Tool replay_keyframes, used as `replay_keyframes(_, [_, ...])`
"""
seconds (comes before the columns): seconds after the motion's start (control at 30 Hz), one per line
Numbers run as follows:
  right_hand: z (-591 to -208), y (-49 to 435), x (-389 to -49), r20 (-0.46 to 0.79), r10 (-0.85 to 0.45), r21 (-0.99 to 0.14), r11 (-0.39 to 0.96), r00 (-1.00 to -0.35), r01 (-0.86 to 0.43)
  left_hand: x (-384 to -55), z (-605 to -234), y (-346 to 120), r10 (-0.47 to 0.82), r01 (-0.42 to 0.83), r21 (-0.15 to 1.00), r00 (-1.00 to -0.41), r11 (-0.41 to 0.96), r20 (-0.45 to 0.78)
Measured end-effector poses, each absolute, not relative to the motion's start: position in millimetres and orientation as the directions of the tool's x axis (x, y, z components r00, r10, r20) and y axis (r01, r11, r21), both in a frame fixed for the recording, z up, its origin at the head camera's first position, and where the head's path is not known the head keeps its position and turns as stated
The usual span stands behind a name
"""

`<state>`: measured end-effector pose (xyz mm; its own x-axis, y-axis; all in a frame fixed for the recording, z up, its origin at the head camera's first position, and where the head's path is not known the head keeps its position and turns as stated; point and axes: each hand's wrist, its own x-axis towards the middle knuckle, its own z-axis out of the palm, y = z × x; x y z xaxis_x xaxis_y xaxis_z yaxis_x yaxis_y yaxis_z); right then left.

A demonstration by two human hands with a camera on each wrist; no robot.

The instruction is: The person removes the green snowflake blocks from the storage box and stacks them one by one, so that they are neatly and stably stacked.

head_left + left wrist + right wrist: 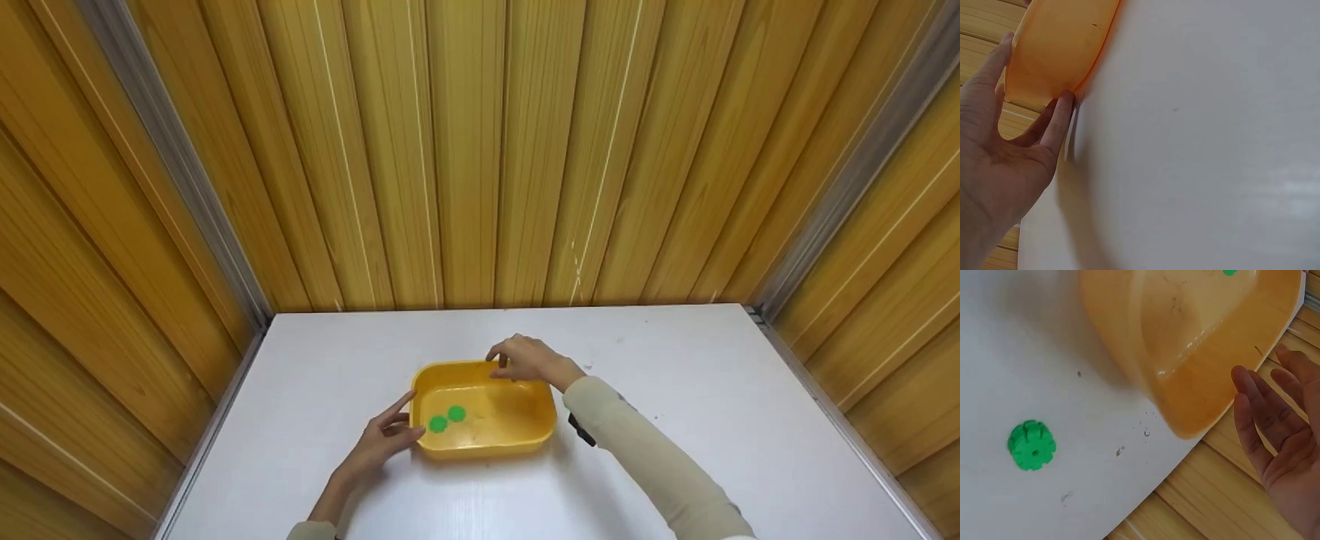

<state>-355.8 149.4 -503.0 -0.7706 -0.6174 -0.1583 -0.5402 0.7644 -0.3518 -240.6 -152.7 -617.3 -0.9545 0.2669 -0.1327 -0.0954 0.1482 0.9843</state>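
Observation:
A yellow plastic basin [484,452] stands on the white table, and two green notched discs [457,413] lie in its left part. My left hand [381,441] holds the basin's left end, thumb and forefinger at the rim. In the left wrist view, other fingertips [1066,101] of this hand touch the basin low down by its base. My right hand [529,358] is over the far rim, fingers loosely bent with nothing between them. In the right wrist view its fingertips [1241,377] overlap the basin's rim. The right hand and sleeve cover the basin's far right corner in the head view.
A green notched piece [1033,445], like a short stack of discs, sits on the table beside the basin; the right forearm hides it in the head view. Wood-patterned panels [465,150] rise behind the white table [337,360] and at both sides.

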Motion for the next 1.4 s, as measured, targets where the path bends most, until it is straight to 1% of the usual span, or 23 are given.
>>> replay_keyframes(0.1, [-512.6,134.8,-355.7,-0.192,-0.631,-0.365,0.757,-0.752,-0.542,-241.3,-619.8,-153.4,0.247,-0.103,0.982,-0.959,0.161,-0.142])
replay_keyframes(0.27, [-530.7,116.5,-353.8,-0.241,-0.628,-0.281,0.775,-0.74,-0.566,-241.3,-620.5,-154.4,0.25,-0.081,0.982,-0.961,0.17,-0.123])
replay_keyframes(0.33, [-537.4,111.3,-352.5,-0.25,-0.63,-0.266,0.775,-0.735,-0.573,-241.4,-619.6,-154.9,0.258,-0.076,0.983,-0.959,0.168,-0.118])
replay_keyframes(0.5, [-552.6,104.3,-346.7,-0.276,-0.655,-0.331,0.752,-0.703,-0.57,-241.2,-620.2,-153.7,0.278,-0.086,0.982,-0.952,0.168,-0.13])
replay_keyframes(0.6, [-558.2,100.6,-344.0,-0.29,-0.66,-0.345,0.747,-0.693,-0.568,-240.3,-620.4,-152.4,0.279,-0.093,0.981,-0.95,0.171,-0.138])
replay_keyframes(0.87, [-565.7,91.8,-345.8,-0.244,-0.694,-0.355,0.714,-0.677,-0.604,-241.0,-619.9,-156.3,0.292,-0.068,0.987,-0.95,0.145,-0.108])
replay_keyframes(1.03, [-566.8,91.5,-343.9,-0.227,-0.71,-0.33,0.7,-0.667,-0.633,-240.6,-621.0,-156.8,0.293,-0.056,0.99,-0.952,0.13,-0.093])
replay_keyframes(1.4, [-569.2,92.9,-340.0,-0.202,-0.729,-0.317,0.68,-0.654,-0.661,-240.6,-621.3,-157.4,0.282,-0.035,0.985,-0.956,0.168,-0.082])
